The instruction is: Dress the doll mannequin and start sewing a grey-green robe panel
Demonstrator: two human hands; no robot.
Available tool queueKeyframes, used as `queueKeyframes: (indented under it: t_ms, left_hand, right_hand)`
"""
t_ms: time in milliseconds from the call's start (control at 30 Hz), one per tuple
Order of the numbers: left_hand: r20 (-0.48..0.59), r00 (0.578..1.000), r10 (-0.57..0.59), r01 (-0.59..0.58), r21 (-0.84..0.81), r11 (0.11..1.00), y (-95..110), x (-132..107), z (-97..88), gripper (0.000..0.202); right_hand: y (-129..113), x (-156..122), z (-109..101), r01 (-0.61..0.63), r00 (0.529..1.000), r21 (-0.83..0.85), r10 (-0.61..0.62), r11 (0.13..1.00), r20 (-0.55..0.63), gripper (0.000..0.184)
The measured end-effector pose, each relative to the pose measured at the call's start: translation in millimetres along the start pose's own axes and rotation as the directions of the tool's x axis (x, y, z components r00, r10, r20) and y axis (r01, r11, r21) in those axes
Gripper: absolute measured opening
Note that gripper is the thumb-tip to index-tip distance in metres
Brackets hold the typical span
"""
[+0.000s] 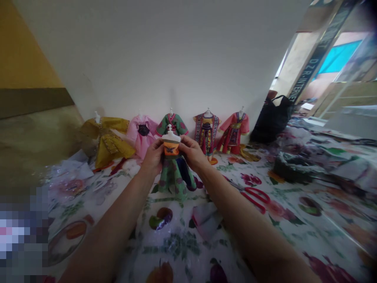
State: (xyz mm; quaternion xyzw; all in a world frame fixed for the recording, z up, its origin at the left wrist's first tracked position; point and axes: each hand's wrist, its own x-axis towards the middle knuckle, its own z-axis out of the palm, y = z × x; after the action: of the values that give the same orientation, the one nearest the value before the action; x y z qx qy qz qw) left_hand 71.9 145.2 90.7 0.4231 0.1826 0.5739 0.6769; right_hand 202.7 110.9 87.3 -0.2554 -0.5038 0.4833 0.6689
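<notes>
Above a white fruit-printed tablecloth (294,240), before a pale wall (176,51), the left hand (153,157) and right hand (193,152) pinch a small white, orange-banded dress form (171,146). They hide its sides; the lower-left corner is pixelated.

one left hand (153,156), one right hand (192,151), one small white dress form (171,146), five small outfits (206,131), one pair of red-handled scissors (249,190), one black bag (271,121) and, on the blurred right, what looks like one dark round container (290,172).
</notes>
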Motion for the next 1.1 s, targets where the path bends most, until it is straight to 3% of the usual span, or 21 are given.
queueKeyframes:
  t_ms: [633, 933, 1100]
  left_hand:
    - [-0.003, 0.998, 0.061, -0.061, 0.010, 0.998, -3.8, -0.2, -2.7, 0.033]
    - [0.016, 0.998, 0.057, -0.058, 0.061, 0.996, -10.5, -2.0, -2.9, 0.032]
    - [-0.005, 0.993, 0.120, -0.118, 0.131, 0.984, -10.9, 0.3, -6.4, 0.032]
  right_hand:
    - [0.6, -2.6, 1.2, -0.083, 0.996, 0.089, 0.081, 0.993, 0.028, 0.021]
    - [0.6, -1.5, 0.5, -0.064, 0.998, 0.091, 0.064, 0.994, 0.005, 0.025]
    - [-2.1, -0.4, 2.2, -0.017, 0.999, 0.055, 0.018, 0.998, -0.029, 0.026]
